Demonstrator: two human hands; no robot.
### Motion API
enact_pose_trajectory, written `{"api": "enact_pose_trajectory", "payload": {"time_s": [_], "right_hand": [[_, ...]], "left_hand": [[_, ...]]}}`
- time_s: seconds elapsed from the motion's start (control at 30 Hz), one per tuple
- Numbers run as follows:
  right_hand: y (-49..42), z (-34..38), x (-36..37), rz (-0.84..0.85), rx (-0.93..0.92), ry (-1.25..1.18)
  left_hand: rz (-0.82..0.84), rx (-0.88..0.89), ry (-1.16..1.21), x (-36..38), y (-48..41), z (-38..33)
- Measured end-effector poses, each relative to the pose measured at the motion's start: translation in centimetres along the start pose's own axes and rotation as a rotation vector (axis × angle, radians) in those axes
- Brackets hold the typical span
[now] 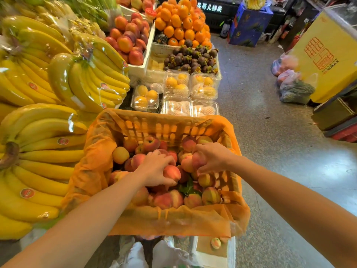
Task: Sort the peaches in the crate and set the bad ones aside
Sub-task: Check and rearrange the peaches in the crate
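An orange plastic crate (173, 128) lined with orange mesh cloth holds several red-and-yellow peaches. My left hand (154, 169) reaches into its middle and grips one red peach (172, 172) from above. My right hand (212, 158) is at the crate's right side, fingers curled round another peach (198, 159) that is lifted slightly off the pile. Below the crate, a white box (214, 256) holds one small peach (216, 243) lying apart on brown paper.
Wrapped banana bunches (48, 132) crowd the left. Behind the crate stand clear boxes of fruit (175, 84), mangosteens (193, 59), oranges (181, 22) and a tray of nectarines (129, 37). Grey floor (270, 142) lies to the right, with bags (291, 86) and cartons (328, 55) far right.
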State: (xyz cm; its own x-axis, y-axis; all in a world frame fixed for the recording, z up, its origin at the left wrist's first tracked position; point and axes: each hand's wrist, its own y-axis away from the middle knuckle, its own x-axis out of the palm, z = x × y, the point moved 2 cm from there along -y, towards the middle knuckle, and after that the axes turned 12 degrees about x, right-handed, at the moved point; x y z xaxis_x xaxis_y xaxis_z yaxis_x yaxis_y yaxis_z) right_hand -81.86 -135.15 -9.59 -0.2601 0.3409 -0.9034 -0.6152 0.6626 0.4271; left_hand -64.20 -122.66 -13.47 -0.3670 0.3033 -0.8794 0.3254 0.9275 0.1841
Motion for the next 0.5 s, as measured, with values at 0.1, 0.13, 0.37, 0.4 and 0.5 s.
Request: {"api": "enact_pose_trajectory", "payload": {"time_s": [0.1,0.13,0.37,0.4,0.5], "right_hand": [[-0.8,1.1,-0.9,0.038,-0.045,-0.169],[-1.1,1.6,-1.3,0.060,-0.060,-0.254],[-3.7,8.0,-3.1,0.122,-0.142,-0.646],[-4.1,9.0,-3.1,0.120,-0.155,-0.668],[-5.5,11.6,-2.9,0.080,-0.169,-0.652]], "left_hand": [[-0.146,-0.090,0.217,-1.3,2.5,1.0],[-0.179,-0.124,0.249,-1.7,3.5,1.2],[-0.403,-0.287,0.090,-4.0,10.0,2.2],[-0.446,-0.297,0.090,-4.2,11.0,2.3],[-0.596,-0.314,0.035,-4.7,13.5,2.4]]}}
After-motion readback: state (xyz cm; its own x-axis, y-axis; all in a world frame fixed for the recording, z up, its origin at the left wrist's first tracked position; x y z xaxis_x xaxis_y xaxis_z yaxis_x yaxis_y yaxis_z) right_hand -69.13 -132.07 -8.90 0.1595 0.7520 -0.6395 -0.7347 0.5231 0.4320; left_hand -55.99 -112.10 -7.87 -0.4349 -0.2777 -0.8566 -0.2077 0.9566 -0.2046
